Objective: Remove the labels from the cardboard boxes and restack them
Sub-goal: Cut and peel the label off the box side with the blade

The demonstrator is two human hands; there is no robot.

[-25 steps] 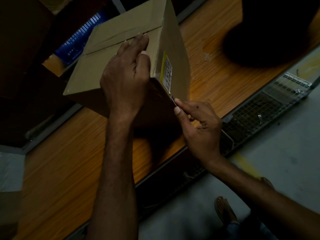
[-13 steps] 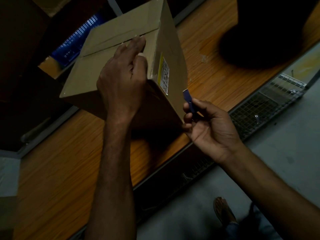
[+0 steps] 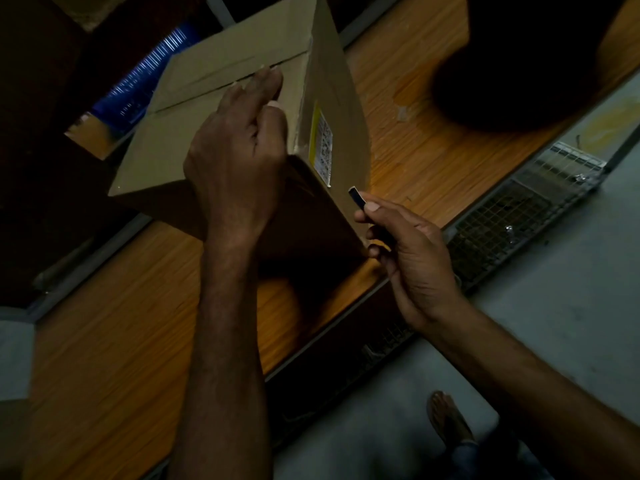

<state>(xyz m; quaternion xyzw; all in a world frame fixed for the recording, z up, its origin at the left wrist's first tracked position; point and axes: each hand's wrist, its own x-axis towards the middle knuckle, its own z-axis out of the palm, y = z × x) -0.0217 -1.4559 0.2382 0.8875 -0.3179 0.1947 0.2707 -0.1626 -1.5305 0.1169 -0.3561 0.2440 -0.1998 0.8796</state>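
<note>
Cardboard: one box (image 3: pixel 225 109), tilted near the front edge of the table (image 3: pixel 433 161), one label (image 3: pixel 322 147) on its right face. My left hand (image 3: pixel 235 161) grips its top corner; my right hand (image 3: pixel 408 251) pinches one tool (image 3: pixel 356 199) beside the label.

The room is dim, with one warm patch of light falling on the orange-brown wood-grain counter (image 3: pixel 419 161), which runs diagonally from lower left to upper right. A thin grey metal strip (image 3: pixel 329 327) edges its near side. Just beyond that edge, to the right, lies a grey wire-mesh grid panel (image 3: pixel 502 220), set against the pale grey concrete floor (image 3: pixel 561 306). A faded yellow mark (image 3: pixel 616 116) shows on the floor at the far right. A large dark rounded shape (image 3: pixel 519 64) covers the counter's upper right; what it is cannot be told. At upper left a blue ribbed surface (image 3: pixel 145 81) catches some light amid deep shadow.
</note>
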